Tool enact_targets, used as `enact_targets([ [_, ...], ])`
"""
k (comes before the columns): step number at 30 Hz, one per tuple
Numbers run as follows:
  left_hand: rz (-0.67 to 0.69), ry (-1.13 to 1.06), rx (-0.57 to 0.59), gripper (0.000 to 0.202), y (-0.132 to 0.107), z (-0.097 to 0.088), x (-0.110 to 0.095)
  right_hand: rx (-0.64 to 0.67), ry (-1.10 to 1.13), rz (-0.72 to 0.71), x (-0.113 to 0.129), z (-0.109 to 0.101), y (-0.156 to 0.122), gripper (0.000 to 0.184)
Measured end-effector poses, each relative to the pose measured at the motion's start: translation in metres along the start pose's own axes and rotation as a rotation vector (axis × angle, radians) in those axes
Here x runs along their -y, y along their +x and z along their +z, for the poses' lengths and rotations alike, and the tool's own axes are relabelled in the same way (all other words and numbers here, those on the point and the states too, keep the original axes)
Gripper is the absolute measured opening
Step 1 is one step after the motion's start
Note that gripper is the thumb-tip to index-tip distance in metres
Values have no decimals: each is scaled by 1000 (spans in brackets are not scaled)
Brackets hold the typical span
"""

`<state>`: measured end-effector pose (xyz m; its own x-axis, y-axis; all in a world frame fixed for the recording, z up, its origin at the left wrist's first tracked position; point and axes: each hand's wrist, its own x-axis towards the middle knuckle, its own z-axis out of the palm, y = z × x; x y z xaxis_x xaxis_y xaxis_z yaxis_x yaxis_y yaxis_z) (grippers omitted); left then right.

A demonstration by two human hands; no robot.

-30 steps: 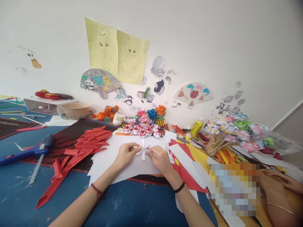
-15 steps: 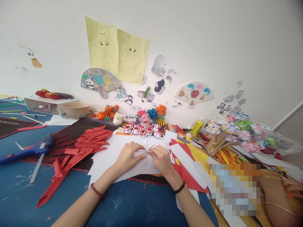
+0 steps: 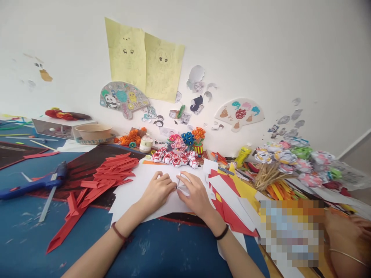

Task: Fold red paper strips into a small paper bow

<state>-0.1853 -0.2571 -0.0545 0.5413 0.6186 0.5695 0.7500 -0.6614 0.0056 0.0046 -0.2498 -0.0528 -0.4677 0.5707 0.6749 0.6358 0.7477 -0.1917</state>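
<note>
My left hand (image 3: 158,191) and my right hand (image 3: 194,194) meet over a small white folded paper piece (image 3: 182,185) that lies on a large white sheet (image 3: 131,193). The fingers of both hands curl in and press on the piece, which is mostly covered by them. A dark red band sits on my left wrist and a black band on my right. A pile of folded red paper strips (image 3: 108,173) lies just left of the sheet.
A blue glue gun (image 3: 34,183) lies at the left. Red-and-white paper flowers (image 3: 174,158) line the sheet's far edge. Red, white and yellow sheets (image 3: 232,193) lie to the right, with wooden sticks (image 3: 265,173) and paper roses (image 3: 290,156). Another person's arm (image 3: 344,239) rests at lower right.
The white piece's points stood spread out between my fingers; now both hands have closed together over it and pressed it flat. The view shifted slightly.
</note>
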Motion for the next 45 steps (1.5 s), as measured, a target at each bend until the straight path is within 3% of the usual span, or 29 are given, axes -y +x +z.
enact_targets([
  [4, 37, -7, -3, 30, -1, -2, 2, -6, 89, 48, 0, 5, -2, 21],
  [9, 12, -28, 10, 30, 0, -1, 7, 65, 312, 211, -3, 10, -4, 15],
  [15, -140, -21, -163, 15, 3, 2, 0, 48, 534, 429, 1, 5, 0, 28],
  [19, -128, 49, -148, 17, 2, 7, -7, -10, 549, 496, 2, 5, 0, 28],
  [22, -165, -39, -134, 16, 2, 10, -12, -47, 493, 466, 2, 8, -1, 27],
  [30, -331, -209, -118, 12, 0, 13, -16, -173, 256, 225, 3, 22, -11, 24],
  [38, -379, -181, -24, 20, 3, 13, -25, -151, 182, 164, 2, 26, -13, 23],
  [45, -365, -170, -21, 20, 3, 10, -22, -144, 206, 152, 1, 26, -11, 21],
])
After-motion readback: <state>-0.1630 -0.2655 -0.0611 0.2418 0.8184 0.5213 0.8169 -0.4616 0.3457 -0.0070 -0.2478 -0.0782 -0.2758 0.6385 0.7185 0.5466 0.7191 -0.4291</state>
